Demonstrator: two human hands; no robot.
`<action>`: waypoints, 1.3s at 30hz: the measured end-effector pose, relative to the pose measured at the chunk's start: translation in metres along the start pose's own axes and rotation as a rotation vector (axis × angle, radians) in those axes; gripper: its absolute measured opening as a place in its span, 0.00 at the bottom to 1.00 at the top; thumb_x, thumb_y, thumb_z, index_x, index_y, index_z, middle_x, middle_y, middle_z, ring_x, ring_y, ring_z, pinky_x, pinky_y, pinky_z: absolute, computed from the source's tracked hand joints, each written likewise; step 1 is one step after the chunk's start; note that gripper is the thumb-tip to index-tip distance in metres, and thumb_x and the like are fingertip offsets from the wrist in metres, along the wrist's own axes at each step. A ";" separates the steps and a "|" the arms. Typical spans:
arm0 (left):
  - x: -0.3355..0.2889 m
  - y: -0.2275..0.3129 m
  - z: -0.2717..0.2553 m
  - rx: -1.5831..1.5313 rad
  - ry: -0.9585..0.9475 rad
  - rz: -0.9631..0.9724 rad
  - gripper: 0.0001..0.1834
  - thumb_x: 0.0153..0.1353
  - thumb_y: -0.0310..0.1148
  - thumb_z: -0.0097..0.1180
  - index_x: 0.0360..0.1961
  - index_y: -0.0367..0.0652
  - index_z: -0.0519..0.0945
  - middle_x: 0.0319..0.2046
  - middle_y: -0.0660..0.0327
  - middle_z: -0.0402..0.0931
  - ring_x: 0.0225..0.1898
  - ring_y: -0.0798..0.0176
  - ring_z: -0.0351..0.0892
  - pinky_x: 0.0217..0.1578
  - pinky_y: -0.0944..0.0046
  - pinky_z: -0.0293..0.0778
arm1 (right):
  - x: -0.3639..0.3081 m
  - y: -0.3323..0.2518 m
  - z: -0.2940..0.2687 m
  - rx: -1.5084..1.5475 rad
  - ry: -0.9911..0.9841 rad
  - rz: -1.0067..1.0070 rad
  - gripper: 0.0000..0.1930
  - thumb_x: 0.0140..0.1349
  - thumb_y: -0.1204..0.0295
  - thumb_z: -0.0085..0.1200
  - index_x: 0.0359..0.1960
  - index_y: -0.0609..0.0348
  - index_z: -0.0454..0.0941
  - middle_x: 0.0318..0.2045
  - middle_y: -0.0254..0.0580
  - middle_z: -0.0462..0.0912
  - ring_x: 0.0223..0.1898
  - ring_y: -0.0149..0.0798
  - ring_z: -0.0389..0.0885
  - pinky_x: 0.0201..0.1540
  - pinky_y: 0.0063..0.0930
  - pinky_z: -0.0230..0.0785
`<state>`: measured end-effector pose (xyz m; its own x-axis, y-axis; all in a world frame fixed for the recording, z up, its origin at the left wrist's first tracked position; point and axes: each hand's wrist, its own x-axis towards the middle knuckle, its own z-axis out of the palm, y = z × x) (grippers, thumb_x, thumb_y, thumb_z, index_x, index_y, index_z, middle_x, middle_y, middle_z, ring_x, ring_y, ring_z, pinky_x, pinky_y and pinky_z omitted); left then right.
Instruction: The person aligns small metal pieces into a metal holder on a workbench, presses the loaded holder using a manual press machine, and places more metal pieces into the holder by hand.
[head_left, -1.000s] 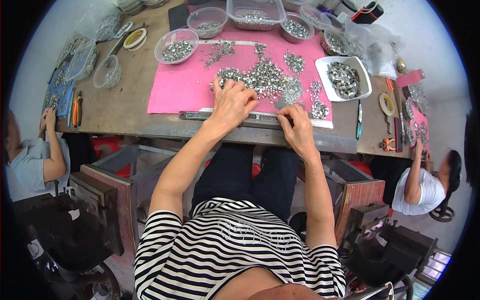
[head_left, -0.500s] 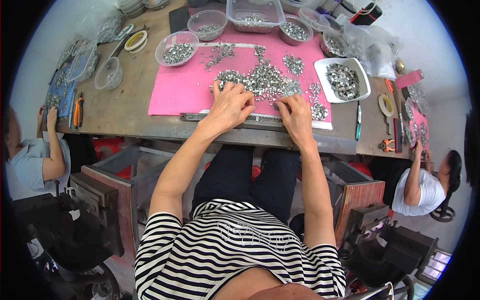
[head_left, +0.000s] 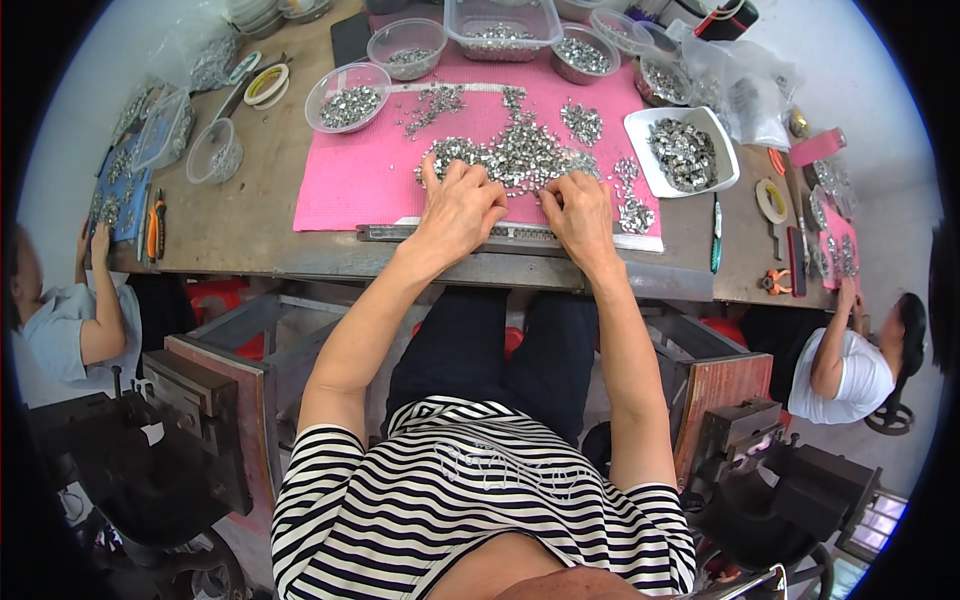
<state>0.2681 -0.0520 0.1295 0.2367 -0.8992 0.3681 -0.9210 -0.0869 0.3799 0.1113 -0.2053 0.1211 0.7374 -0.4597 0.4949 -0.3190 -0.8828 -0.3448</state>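
A heap of small silvery metal pieces is spread over a pink mat. Along the mat's near edge lies a long, narrow metal rail with a row of small parts in it. My left hand rests over the rail's left part, fingers bent and bunched at the heap's near side; anything in them is hidden. Close to its right is my right hand, its thumb and fingertips pinched together by the heap's near edge. Whatever it pinches is too small to name.
Clear tubs and a white dish of metal pieces border the mat. Tape rolls, orange-handled pliers and a green-handled tool lie on the bench. Co-workers sit at both sides.
My right hand has shifted left and slightly away from me, nearer to the left hand, its fingertips now beside the heap. The left hand stays nearly in place. The view has shifted slightly.
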 end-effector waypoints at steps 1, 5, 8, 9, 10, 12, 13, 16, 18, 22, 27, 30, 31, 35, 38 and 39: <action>0.000 0.001 0.002 0.001 -0.001 0.002 0.04 0.60 0.34 0.67 0.35 0.50 0.86 0.35 0.66 0.75 0.49 0.58 0.74 0.66 0.29 0.47 | 0.000 0.000 0.000 -0.015 0.004 -0.011 0.05 0.58 0.72 0.66 0.31 0.58 0.84 0.28 0.39 0.80 0.33 0.43 0.79 0.42 0.39 0.64; -0.001 0.018 0.009 -0.078 0.108 0.082 0.05 0.59 0.35 0.67 0.33 0.48 0.84 0.35 0.65 0.76 0.49 0.58 0.74 0.65 0.27 0.48 | -0.004 0.005 -0.007 0.046 -0.022 -0.020 0.04 0.59 0.72 0.65 0.31 0.57 0.82 0.29 0.41 0.79 0.36 0.45 0.78 0.45 0.40 0.63; -0.003 0.036 0.019 -0.135 0.156 0.118 0.05 0.58 0.33 0.67 0.33 0.48 0.84 0.35 0.65 0.77 0.48 0.59 0.75 0.66 0.30 0.50 | -0.018 0.008 -0.025 0.193 0.008 0.010 0.04 0.58 0.76 0.64 0.32 0.59 0.80 0.29 0.41 0.79 0.33 0.46 0.77 0.42 0.40 0.63; -0.004 0.039 0.024 -0.161 0.188 0.145 0.05 0.58 0.33 0.67 0.33 0.47 0.83 0.35 0.65 0.77 0.47 0.59 0.75 0.66 0.31 0.52 | -0.023 0.005 -0.029 0.193 0.006 0.008 0.04 0.58 0.76 0.64 0.32 0.59 0.80 0.29 0.41 0.79 0.33 0.46 0.77 0.42 0.40 0.63; -0.003 0.042 0.028 -0.190 0.219 0.176 0.05 0.58 0.33 0.67 0.33 0.47 0.83 0.35 0.65 0.77 0.46 0.59 0.75 0.65 0.31 0.53 | -0.029 0.003 -0.034 0.221 0.009 0.001 0.05 0.57 0.77 0.64 0.32 0.59 0.80 0.29 0.41 0.78 0.34 0.46 0.77 0.42 0.40 0.64; -0.003 0.047 0.032 -0.184 0.216 0.174 0.06 0.57 0.32 0.68 0.34 0.46 0.83 0.35 0.64 0.76 0.46 0.59 0.75 0.66 0.33 0.54 | -0.040 0.001 -0.041 0.262 -0.020 -0.020 0.06 0.57 0.79 0.65 0.34 0.60 0.79 0.31 0.42 0.79 0.36 0.46 0.78 0.42 0.39 0.66; -0.002 0.047 0.035 -0.180 0.216 0.175 0.06 0.57 0.32 0.68 0.34 0.46 0.83 0.35 0.65 0.76 0.46 0.59 0.75 0.66 0.33 0.54 | -0.043 0.000 -0.042 0.261 -0.020 -0.019 0.06 0.57 0.79 0.65 0.34 0.60 0.79 0.31 0.42 0.79 0.36 0.46 0.78 0.42 0.39 0.66; -0.003 0.049 0.039 -0.176 0.220 0.175 0.06 0.58 0.32 0.67 0.35 0.46 0.83 0.35 0.65 0.77 0.46 0.59 0.75 0.66 0.33 0.54 | -0.050 -0.004 -0.042 0.200 0.018 -0.069 0.07 0.57 0.79 0.65 0.35 0.60 0.80 0.34 0.41 0.79 0.37 0.46 0.77 0.42 0.40 0.66; -0.003 0.048 0.039 -0.175 0.224 0.176 0.05 0.59 0.32 0.67 0.35 0.46 0.84 0.35 0.65 0.77 0.45 0.59 0.75 0.66 0.33 0.53 | -0.051 -0.006 -0.041 0.166 0.048 -0.103 0.07 0.57 0.79 0.65 0.36 0.60 0.81 0.36 0.41 0.80 0.39 0.46 0.77 0.43 0.40 0.67; -0.007 0.042 0.028 -0.235 0.303 0.108 0.05 0.63 0.30 0.64 0.40 0.48 0.86 0.34 0.67 0.81 0.41 0.61 0.79 0.67 0.41 0.54 | -0.055 -0.002 -0.038 0.230 0.058 -0.069 0.07 0.57 0.79 0.65 0.37 0.60 0.82 0.37 0.41 0.81 0.39 0.46 0.77 0.45 0.39 0.68; -0.037 0.008 -0.009 -0.207 0.384 -0.059 0.06 0.64 0.30 0.63 0.42 0.47 0.86 0.34 0.64 0.82 0.42 0.60 0.80 0.66 0.44 0.55 | -0.055 -0.002 -0.034 0.363 0.056 0.089 0.06 0.57 0.78 0.66 0.36 0.60 0.84 0.36 0.41 0.82 0.39 0.45 0.77 0.45 0.38 0.68; -0.070 -0.018 -0.024 -0.121 0.377 -0.143 0.08 0.62 0.32 0.66 0.42 0.46 0.85 0.37 0.63 0.81 0.44 0.58 0.79 0.66 0.46 0.56 | -0.053 -0.008 -0.035 0.284 0.059 0.034 0.07 0.57 0.76 0.67 0.37 0.59 0.84 0.36 0.40 0.82 0.40 0.45 0.77 0.45 0.38 0.68; -0.081 -0.025 -0.030 -0.080 0.368 -0.165 0.09 0.62 0.33 0.67 0.42 0.46 0.85 0.38 0.63 0.81 0.45 0.58 0.78 0.66 0.46 0.56 | -0.052 -0.009 -0.036 0.285 0.061 0.037 0.07 0.57 0.76 0.67 0.37 0.59 0.84 0.36 0.40 0.82 0.40 0.45 0.77 0.45 0.38 0.68; -0.104 -0.035 -0.043 0.031 0.344 -0.156 0.17 0.56 0.34 0.71 0.46 0.44 0.84 0.45 0.59 0.78 0.49 0.54 0.75 0.61 0.47 0.60 | -0.051 -0.005 -0.036 0.265 0.021 0.010 0.08 0.56 0.77 0.68 0.38 0.60 0.85 0.36 0.42 0.82 0.40 0.46 0.77 0.44 0.37 0.69; -0.109 -0.039 -0.041 0.054 0.335 -0.161 0.21 0.52 0.33 0.73 0.48 0.43 0.83 0.46 0.58 0.77 0.50 0.52 0.73 0.58 0.49 0.63 | -0.050 -0.005 -0.036 0.281 -0.003 0.016 0.08 0.56 0.78 0.68 0.38 0.60 0.85 0.36 0.42 0.82 0.40 0.46 0.77 0.44 0.38 0.69; -0.109 -0.040 -0.039 0.054 0.336 -0.163 0.21 0.52 0.33 0.73 0.48 0.43 0.83 0.46 0.58 0.77 0.50 0.52 0.73 0.58 0.49 0.63 | -0.049 -0.006 -0.036 0.292 -0.009 0.029 0.08 0.56 0.78 0.67 0.38 0.60 0.85 0.36 0.42 0.82 0.40 0.46 0.77 0.44 0.38 0.69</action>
<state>0.2914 0.0661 0.1074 0.4616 -0.6814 0.5680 -0.8757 -0.2475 0.4146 0.0558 -0.1808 0.1275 0.7362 -0.4826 0.4744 -0.1566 -0.8035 -0.5744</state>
